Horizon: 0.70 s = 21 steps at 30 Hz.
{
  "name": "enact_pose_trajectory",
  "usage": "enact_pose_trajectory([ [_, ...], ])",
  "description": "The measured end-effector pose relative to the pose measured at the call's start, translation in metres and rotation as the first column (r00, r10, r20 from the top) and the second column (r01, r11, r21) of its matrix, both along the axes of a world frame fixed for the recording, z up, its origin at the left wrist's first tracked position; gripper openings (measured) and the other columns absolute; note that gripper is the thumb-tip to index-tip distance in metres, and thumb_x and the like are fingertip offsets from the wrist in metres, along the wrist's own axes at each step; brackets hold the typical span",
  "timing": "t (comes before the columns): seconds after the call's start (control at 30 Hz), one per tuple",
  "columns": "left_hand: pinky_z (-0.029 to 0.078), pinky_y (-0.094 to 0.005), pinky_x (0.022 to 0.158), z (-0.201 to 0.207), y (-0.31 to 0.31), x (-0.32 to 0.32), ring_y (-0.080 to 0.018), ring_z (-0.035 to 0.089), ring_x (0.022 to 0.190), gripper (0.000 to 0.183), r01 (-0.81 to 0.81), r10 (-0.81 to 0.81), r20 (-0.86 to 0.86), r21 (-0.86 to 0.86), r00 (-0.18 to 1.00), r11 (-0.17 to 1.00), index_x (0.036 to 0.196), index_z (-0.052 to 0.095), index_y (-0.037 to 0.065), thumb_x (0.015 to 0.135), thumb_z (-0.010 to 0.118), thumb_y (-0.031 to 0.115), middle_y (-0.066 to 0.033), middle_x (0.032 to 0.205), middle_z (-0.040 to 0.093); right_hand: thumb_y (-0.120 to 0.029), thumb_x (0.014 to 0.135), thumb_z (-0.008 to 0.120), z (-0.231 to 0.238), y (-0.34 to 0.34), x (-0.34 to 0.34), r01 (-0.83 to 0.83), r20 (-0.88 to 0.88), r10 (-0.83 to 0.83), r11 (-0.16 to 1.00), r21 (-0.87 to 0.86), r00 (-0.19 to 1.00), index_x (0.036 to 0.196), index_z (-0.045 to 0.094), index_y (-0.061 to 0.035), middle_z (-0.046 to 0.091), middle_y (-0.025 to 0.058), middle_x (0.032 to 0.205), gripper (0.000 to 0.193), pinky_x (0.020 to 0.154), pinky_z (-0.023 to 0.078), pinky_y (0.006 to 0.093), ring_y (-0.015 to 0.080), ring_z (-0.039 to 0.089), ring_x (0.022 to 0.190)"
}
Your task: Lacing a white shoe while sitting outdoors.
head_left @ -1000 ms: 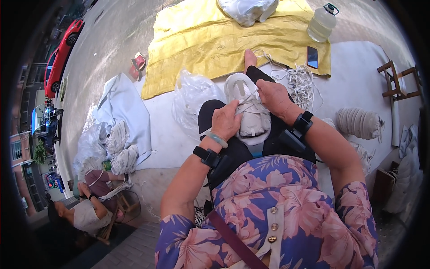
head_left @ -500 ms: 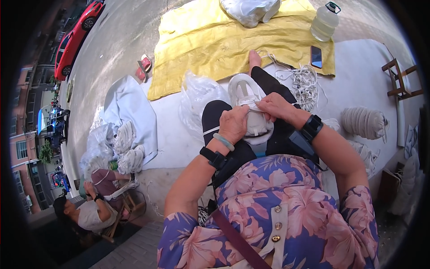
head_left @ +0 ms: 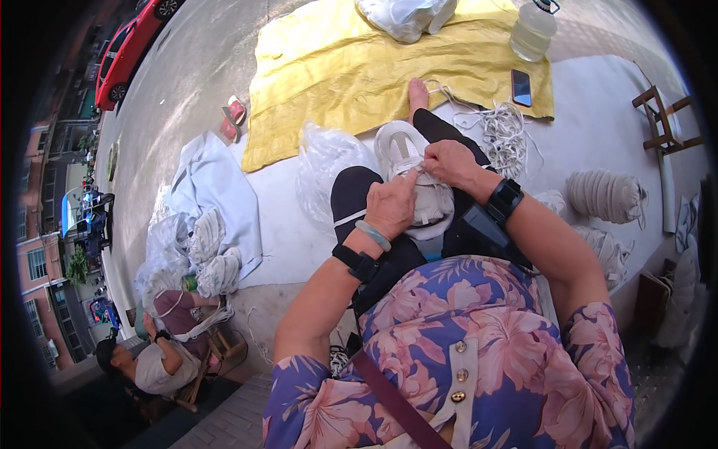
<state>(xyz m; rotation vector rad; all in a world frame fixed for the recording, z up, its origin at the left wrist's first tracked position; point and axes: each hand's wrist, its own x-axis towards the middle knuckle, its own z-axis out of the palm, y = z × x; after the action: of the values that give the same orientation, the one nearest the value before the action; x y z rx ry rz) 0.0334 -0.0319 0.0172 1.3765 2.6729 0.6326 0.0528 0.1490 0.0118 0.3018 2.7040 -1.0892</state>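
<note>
A pale grey and white sneaker [head_left: 435, 203] rests between my knees, its toe turned away from me. White shoelace [head_left: 410, 166] crosses its upper. My right hand [head_left: 452, 163] is closed in a pinch on the lace, over the lacing area. Lower and to the left, my left hand [head_left: 391, 203] has its fingers curled at the sneaker's left side, their tips against the lace. Part of the sneaker's middle is hidden by my fingers. Beyond my right knee lies a loose heap of white laces [head_left: 505, 138].
A clear plastic bag [head_left: 329, 168] lies beside my left knee. On the yellow sheet [head_left: 321, 82] are a phone [head_left: 521, 88] and a water jug [head_left: 533, 31]. Bundled sneakers [head_left: 606, 196] lie at right, near a wooden stool [head_left: 658, 120]. Another person [head_left: 161, 363] sits at lower left.
My right hand has moved a little toward the sneaker's toe, and its grip on the lace has shifted. My left hand stays close to the same place. The whole view has tilted slightly.
</note>
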Motion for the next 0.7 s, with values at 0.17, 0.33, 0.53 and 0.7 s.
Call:
enact_pose_trajectory([
  [0.17, 0.047, -0.0376, 0.061, -0.003, -0.002, 0.0, -0.0327, 0.06, 0.07, 0.03, -0.135, 0.111, 0.153, 0.155, 0.982, 0.979, 0.106, 0.055, 0.007, 0.076, 0.057, 0.008, -0.0145, 0.076, 0.06, -0.03, 0.074, 0.054, -0.019, -0.006, 0.004, 0.013, -0.012, -0.012, 0.999, 0.035, 1.0, 0.074, 0.064, -0.0056, 0.063, 0.0159, 0.075, 0.027, 0.069, 0.048, 0.041, 0.033, 0.062, 0.076],
  [0.33, 0.045, -0.0378, 0.058, -0.004, -0.007, -0.005, -0.0321, 0.058, 0.062, 0.02, -0.315, 0.242, 0.339, 0.181, 0.909, 0.932, 0.096, 0.054, 0.006, 0.076, 0.056, 0.007, -0.0141, 0.065, 0.057, -0.031, 0.073, 0.055, 0.003, -0.001, 0.009, 0.039, 0.077, -0.033, 0.997, -0.068, 0.996, 0.071, 0.064, -0.0051, 0.063, 0.0164, 0.073, 0.028, 0.067, 0.047, 0.0404, 0.032, 0.062, 0.073],
  [0.53, 0.045, -0.0374, 0.056, 0.006, -0.01, -0.005, -0.031, 0.058, 0.06, 0.01, -0.243, 0.244, 0.184, -0.029, 0.952, 0.97, 0.078, 0.057, 0.005, 0.079, 0.056, 0.015, -0.0132, 0.061, 0.056, -0.031, 0.069, 0.061, -0.002, -0.011, 0.013, 0.087, -0.142, -0.068, 0.988, 0.131, 0.988, 0.07, 0.064, -0.0099, 0.06, 0.0107, 0.074, 0.021, 0.067, 0.041, 0.0412, 0.0267, 0.059, 0.073],
  [0.7, 0.043, -0.0344, 0.054, 0.012, -0.021, -0.005, -0.0273, 0.056, 0.056, 0.015, -0.228, 0.211, 0.236, 0.043, 0.949, 0.973, 0.073, 0.059, 0.004, 0.08, 0.057, 0.017, -0.0126, 0.06, 0.056, -0.03, 0.068, 0.063, -0.007, -0.01, 0.014, 0.102, -0.303, -0.019, 0.96, 0.261, 0.953, 0.07, 0.065, -0.0127, 0.056, 0.0081, 0.078, 0.018, 0.072, 0.034, 0.0422, 0.0251, 0.055, 0.084],
])
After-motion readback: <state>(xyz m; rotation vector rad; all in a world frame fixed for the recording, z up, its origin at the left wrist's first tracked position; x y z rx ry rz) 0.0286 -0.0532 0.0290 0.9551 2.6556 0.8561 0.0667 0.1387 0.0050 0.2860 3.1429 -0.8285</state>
